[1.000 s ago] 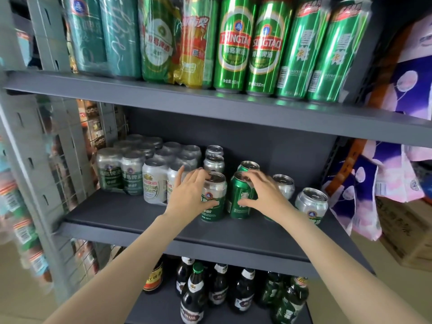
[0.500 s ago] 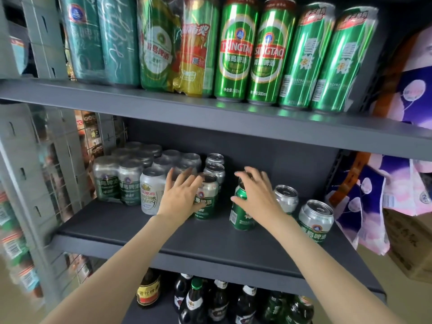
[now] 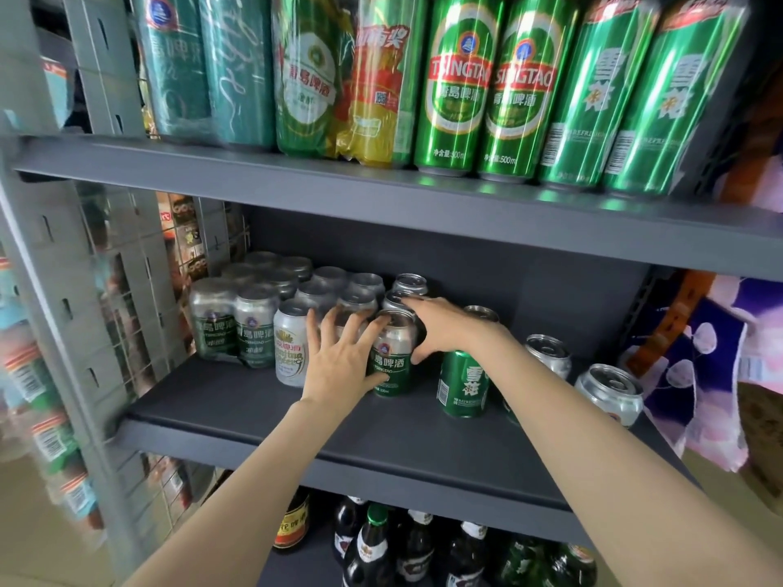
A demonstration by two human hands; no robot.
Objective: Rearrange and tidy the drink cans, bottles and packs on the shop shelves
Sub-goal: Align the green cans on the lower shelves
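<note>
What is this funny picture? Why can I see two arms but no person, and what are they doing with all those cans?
The camera sits on the person's head and looks forward and down, so you see only their own arms reaching out. There is no machine here, just two bare hands. They are tidying a shop's middle shelf. The left hand and the right hand are both on one small silver and green can, one at each side of it. Beside it on the right stands a green can, and more silver cans stand farther right. A wrapped pack of cans sits at the left. Tall green cans line the shelf above, and dark bottles stand below.
</note>
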